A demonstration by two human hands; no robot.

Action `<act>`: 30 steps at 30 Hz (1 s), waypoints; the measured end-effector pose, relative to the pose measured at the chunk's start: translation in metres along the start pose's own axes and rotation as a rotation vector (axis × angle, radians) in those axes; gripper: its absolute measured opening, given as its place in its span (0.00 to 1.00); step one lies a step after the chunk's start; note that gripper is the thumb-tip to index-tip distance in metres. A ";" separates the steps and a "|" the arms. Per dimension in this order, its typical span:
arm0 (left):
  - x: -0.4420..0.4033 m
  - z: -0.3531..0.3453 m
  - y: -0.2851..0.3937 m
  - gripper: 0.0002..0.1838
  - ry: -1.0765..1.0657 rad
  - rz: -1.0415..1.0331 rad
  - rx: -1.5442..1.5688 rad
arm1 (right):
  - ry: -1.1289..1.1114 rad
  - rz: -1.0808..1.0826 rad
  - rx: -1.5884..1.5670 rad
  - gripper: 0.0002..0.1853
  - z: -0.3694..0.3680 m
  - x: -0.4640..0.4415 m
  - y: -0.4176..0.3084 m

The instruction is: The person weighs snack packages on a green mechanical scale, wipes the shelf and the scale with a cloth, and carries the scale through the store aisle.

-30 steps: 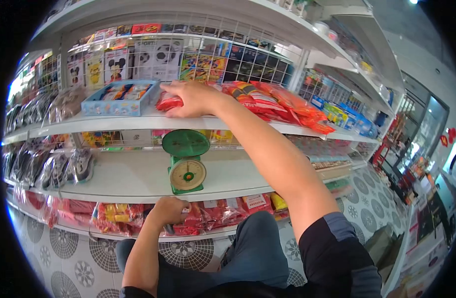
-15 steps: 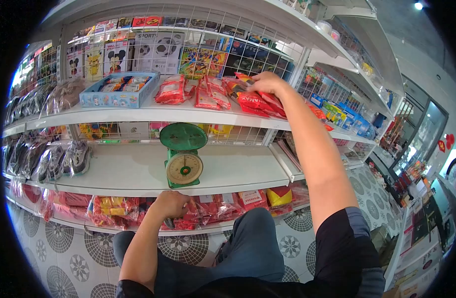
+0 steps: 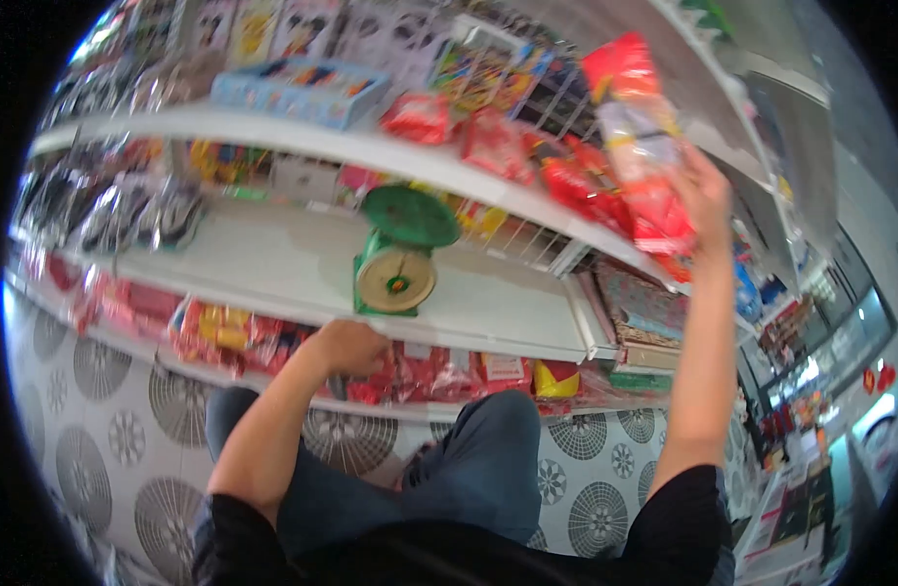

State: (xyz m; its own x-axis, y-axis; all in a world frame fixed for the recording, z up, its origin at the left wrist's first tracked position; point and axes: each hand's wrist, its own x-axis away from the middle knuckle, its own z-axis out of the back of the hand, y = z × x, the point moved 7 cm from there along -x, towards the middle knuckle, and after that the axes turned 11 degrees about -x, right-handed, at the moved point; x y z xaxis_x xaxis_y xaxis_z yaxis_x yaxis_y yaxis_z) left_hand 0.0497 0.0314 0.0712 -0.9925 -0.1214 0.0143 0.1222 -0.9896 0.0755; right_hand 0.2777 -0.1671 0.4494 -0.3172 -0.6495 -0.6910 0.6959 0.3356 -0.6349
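Observation:
My right hand (image 3: pixel 701 195) grips a long red plastic packet (image 3: pixel 637 142) with a pale middle band, raised above the upper shelf's right end. Motion blurs it, and its contents cannot be told. Other red packets (image 3: pixel 571 181) lie on the upper shelf just left of it. My left hand (image 3: pixel 349 349) is curled at the front edge of the middle shelf (image 3: pixel 508 337); its fingertips are hidden. A green dial scale (image 3: pixel 398 254) with a round pan stands on that shelf, just beyond my left hand, its pan bare.
On the upper shelf sits a blue box (image 3: pixel 302 93) of small packets. Bagged shoes (image 3: pixel 146 220) fill the left side. Red bagged goods (image 3: pixel 449 376) line the bottom shelf above the patterned floor (image 3: pixel 97 459). A wire grid backs the shelves.
My right hand has lifted a red packet off the upper shelf, moving it up and right. The view has shifted and tilted. My left hand stays by the middle shelf's edge.

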 end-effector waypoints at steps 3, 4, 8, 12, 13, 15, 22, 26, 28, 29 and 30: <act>0.002 -0.011 -0.012 0.15 -0.039 0.053 0.076 | -0.204 0.148 0.171 0.23 -0.050 0.074 -0.046; 0.003 -0.011 -0.014 0.15 -0.070 0.086 0.056 | -0.389 0.163 0.332 0.21 -0.072 0.095 -0.056; -0.004 -0.041 -0.014 0.13 -0.208 0.091 -0.121 | -0.628 0.344 0.484 0.24 -0.152 0.140 -0.033; -0.008 -0.040 0.012 0.12 -0.157 -0.108 -0.054 | -0.565 0.500 0.679 0.28 -0.184 0.141 0.029; -0.007 -0.049 0.017 0.11 -0.224 -0.111 -0.046 | -0.516 0.561 0.788 0.29 -0.189 0.139 0.040; -0.008 -0.066 0.023 0.11 -0.302 -0.102 -0.051 | -0.488 0.613 0.815 0.29 -0.194 0.130 0.061; -0.004 -0.092 0.059 0.14 -0.466 -0.261 -0.073 | -0.422 0.779 0.864 0.29 -0.215 0.100 0.077; -0.005 -0.104 0.065 0.17 -0.532 -0.271 -0.103 | -0.441 0.749 0.875 0.31 -0.228 0.084 0.090; -0.006 -0.103 0.065 0.17 -0.530 -0.252 -0.107 | -0.457 0.765 0.882 0.31 -0.236 0.077 0.096; -0.006 -0.102 0.065 0.17 -0.522 -0.249 -0.101 | -0.473 0.781 0.890 0.32 -0.240 0.074 0.099; -0.006 -0.101 0.066 0.17 -0.515 -0.246 -0.096 | -0.470 0.779 0.892 0.32 -0.242 0.069 0.105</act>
State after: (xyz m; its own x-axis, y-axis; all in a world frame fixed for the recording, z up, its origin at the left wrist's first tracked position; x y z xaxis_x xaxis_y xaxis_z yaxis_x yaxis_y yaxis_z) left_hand 0.0631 -0.0411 -0.0244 -0.8581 0.1428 0.4933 -0.1372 -0.9894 0.0478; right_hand 0.1731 -0.0120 0.2515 0.4993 -0.7278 -0.4702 0.8426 0.2812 0.4593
